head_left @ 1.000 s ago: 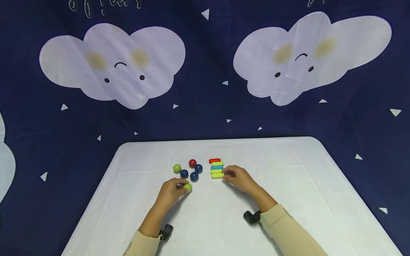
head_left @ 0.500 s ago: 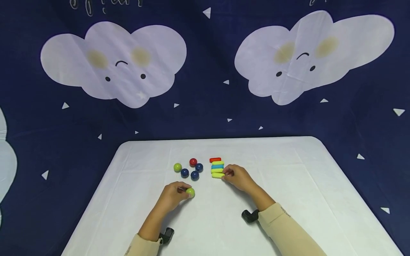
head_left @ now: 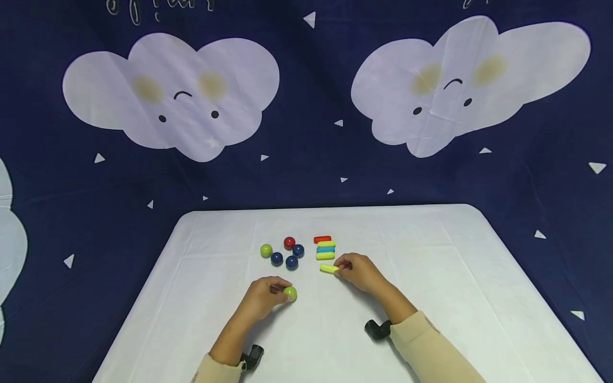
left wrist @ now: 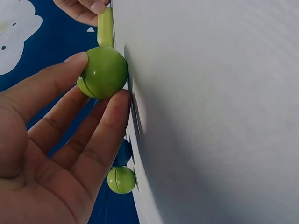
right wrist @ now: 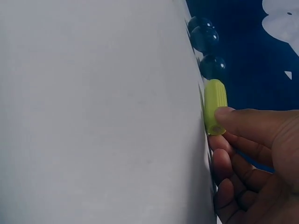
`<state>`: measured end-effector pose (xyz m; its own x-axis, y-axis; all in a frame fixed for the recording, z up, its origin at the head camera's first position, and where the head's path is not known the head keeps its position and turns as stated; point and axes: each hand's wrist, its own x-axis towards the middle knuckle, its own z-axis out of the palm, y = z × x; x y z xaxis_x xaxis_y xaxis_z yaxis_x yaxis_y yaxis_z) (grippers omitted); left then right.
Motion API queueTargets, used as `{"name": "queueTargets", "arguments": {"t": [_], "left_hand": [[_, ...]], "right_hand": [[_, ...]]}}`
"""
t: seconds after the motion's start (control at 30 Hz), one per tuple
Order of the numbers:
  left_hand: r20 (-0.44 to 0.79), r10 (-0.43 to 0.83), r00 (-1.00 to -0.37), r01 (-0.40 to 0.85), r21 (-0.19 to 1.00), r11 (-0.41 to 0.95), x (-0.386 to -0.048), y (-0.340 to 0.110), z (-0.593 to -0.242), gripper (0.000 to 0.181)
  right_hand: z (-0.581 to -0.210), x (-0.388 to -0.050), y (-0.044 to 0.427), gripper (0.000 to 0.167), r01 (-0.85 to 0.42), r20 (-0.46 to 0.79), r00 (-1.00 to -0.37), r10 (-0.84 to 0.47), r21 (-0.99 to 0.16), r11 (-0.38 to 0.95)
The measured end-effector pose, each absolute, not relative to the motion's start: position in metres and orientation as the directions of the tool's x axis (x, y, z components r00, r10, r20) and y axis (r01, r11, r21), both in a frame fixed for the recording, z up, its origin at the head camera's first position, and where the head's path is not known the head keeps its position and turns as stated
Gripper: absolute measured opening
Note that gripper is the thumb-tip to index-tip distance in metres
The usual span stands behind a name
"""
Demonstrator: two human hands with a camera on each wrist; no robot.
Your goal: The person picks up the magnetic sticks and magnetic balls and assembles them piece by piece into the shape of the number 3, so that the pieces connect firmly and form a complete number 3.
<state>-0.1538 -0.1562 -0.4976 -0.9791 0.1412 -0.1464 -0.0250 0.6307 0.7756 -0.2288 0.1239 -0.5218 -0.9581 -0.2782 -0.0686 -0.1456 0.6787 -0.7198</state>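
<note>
The left hand pinches a green ball between thumb and fingertips, low over the white table. In the left wrist view, that green ball sits at the thumb and fingertips of the left hand. The right hand holds one end of a yellow stick, just in front of the row of sticks. Seen from the right wrist, the yellow stick is pinched by the thumb and a finger of the right hand.
Behind the left hand lie a red ball, another green ball and three blue balls. A red stick, a blue stick and two yellow ones lie in a row. A dark cloud-print cloth hangs behind the table.
The left hand has moved its green ball toward the front and slightly right. The right hand has drawn the yellow stick nearer, out of the row.
</note>
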Motion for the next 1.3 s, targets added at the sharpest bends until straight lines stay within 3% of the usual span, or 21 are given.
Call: {"name": "queueTargets", "arguments": {"t": [0.77,1.3], "left_hand": [[-0.187,0.213,-0.959,-0.034,0.822,0.568,-0.149,-0.146,-0.505,0.025],[-0.197,0.242,-0.950,-0.058,0.873,0.485,-0.145,-0.146,-0.506,0.028]], "right_hand": [[-0.521,-0.181,0.129,0.010,-0.258,-0.049,-0.889,-0.455,-0.767,0.587],[-0.524,-0.170,0.114,0.012,-0.304,-0.039,-0.846,-0.531,-0.783,0.542]]}}
